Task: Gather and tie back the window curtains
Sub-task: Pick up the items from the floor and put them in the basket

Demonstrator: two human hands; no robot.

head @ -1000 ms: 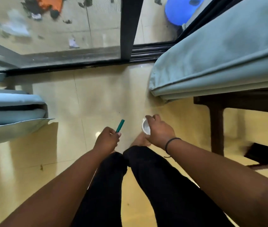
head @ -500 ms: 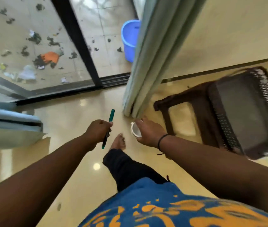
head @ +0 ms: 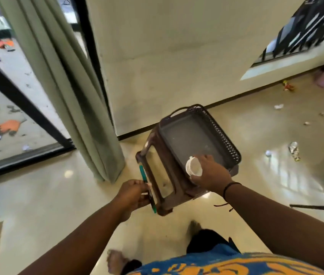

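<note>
A grey-green curtain [head: 68,92] hangs in loose folds from the top left down to the floor, beside the black door frame [head: 89,46]. My left hand [head: 135,193] is closed around a slim green pen-like stick [head: 146,187], to the right of the curtain's hem. My right hand [head: 209,172] grips a small white roll [head: 193,167] and hovers over the front edge of a brown plastic stool [head: 188,147]. Neither hand touches the curtain.
The brown stool stands right in front of me on the glossy cream floor [head: 38,205]. Scraps of litter [head: 293,150] lie across the floor at right. A glass door [head: 8,116] at left shows a littered yard outside. A barred window [head: 305,24] sits at the upper right.
My view has swung right and up: the curtain now hangs at left and the stool sits in front of me. Both hands moved forward toward the stool, still holding the green stick and white roll.
</note>
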